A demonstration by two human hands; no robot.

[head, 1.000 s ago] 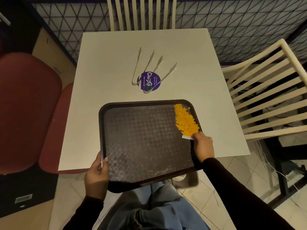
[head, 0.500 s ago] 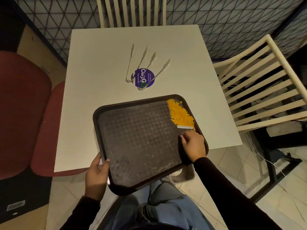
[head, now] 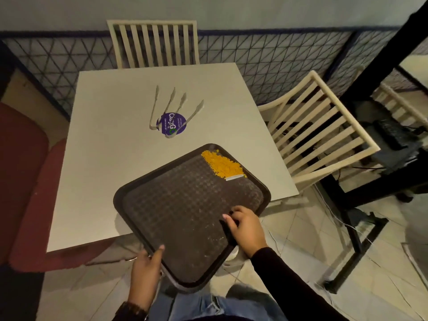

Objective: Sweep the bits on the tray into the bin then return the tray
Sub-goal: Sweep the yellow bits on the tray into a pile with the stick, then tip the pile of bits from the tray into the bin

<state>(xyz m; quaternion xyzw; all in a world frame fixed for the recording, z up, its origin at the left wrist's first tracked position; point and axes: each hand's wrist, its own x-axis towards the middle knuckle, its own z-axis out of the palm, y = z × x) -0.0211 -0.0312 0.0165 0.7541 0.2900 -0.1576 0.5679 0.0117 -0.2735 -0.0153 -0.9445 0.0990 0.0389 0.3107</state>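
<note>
A dark brown tray is turned cornerwise, half over the white table and half over my lap. A heap of orange bits lies in its far right corner, with a small white card at the heap's near edge. My left hand grips the tray's near left edge. My right hand grips the near right edge, thumb on the tray's surface. A few pale specks dot the tray near my right hand. No bin can be made out with certainty.
Two white plastic tongs lie on a purple round sticker at the table's middle. Cream slatted chairs stand at the far side and at the right. A red seat is at the left. A black stand rises on the tiled floor.
My right hand left the white card and slid back to the tray's near right edge. The tray came off the table's front, turned cornerwise and moved toward me.
</note>
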